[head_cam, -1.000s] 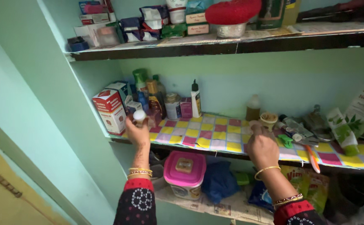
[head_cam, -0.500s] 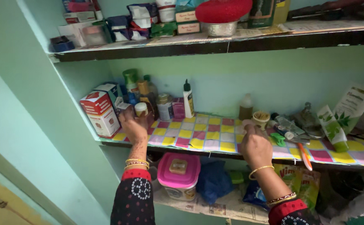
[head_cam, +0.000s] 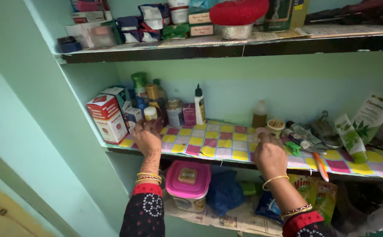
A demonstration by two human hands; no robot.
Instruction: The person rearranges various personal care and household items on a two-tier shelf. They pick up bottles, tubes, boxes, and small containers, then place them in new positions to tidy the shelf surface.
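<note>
Left hand: my left hand (head_cam: 146, 139) is at the left end of the middle shelf (head_cam: 226, 154), near its front edge. The fingers curl loosely around a small dark thing I cannot make out; whether they grip it I cannot tell.
White-capped jar: a small jar (head_cam: 150, 113) stands just behind my left fingertips, close to them but apart as far as I can see.
Boxes: a red and white carton (head_cam: 108, 119) stands at the shelf's left end, just beside my left hand, with a smaller blue and white box (head_cam: 134, 116) between it and the jar.
Bottles: a green-capped bottle (head_cam: 139, 84), an amber bottle (head_cam: 153, 95), a round tin (head_cam: 174, 112) and a white nozzle bottle (head_cam: 199, 104) stand along the back edge.
Right hand: my right hand (head_cam: 269, 154) is at the front edge, right of the middle, fingers pinched narrow on the checked liner (head_cam: 220, 141) or something small on it; I cannot tell which.
Near the right hand: a small tan cup (head_cam: 275, 127) sits just beyond my right fingertips, a green clip (head_cam: 293, 148) and an orange toothbrush (head_cam: 320, 166) lie to their right.
Below: a pink-lidded tub (head_cam: 187, 183) stands on the lower shelf, between my forearms.
</note>
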